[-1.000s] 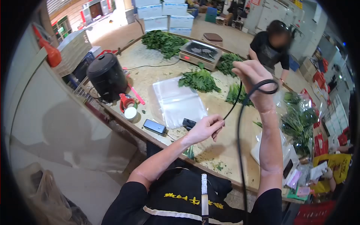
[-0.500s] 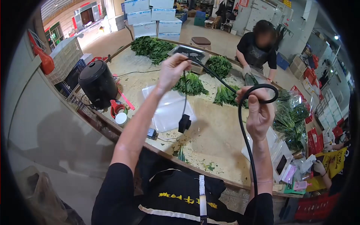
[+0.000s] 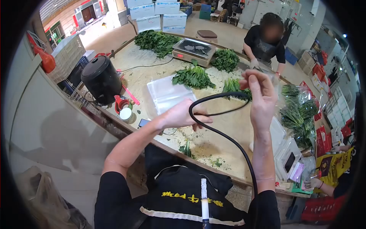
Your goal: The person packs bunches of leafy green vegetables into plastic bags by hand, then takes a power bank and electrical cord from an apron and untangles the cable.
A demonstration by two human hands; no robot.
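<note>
A black cable [image 3: 228,136] hangs in a wide loop above the table and runs down past my right forearm. My left hand [image 3: 181,115] is at the left side of the loop, its fingers closed on the thinner stretch of cable. The loop's far bend comes close to the edge of my right hand [image 3: 262,95], which is raised with thumb and fingers apart; whether it touches the cable is unclear. The cable's black end piece is out of sight. Beneath the hands lie clear plastic bags [image 3: 167,91] and bunches of leafy greens [image 3: 194,77].
A scale [image 3: 194,49] stands at the back of the table [image 3: 225,126]. A black lidded bin [image 3: 100,80] and tape dispenser [image 3: 121,103] are at left. Bagged greens [image 3: 299,118] lie at right. A co-worker [image 3: 267,42] stands across the table.
My left hand has moved down and toward me, and the black end piece is no longer visible. My right hand has risen and its fingers have spread. The small coil has become a wider loop.
</note>
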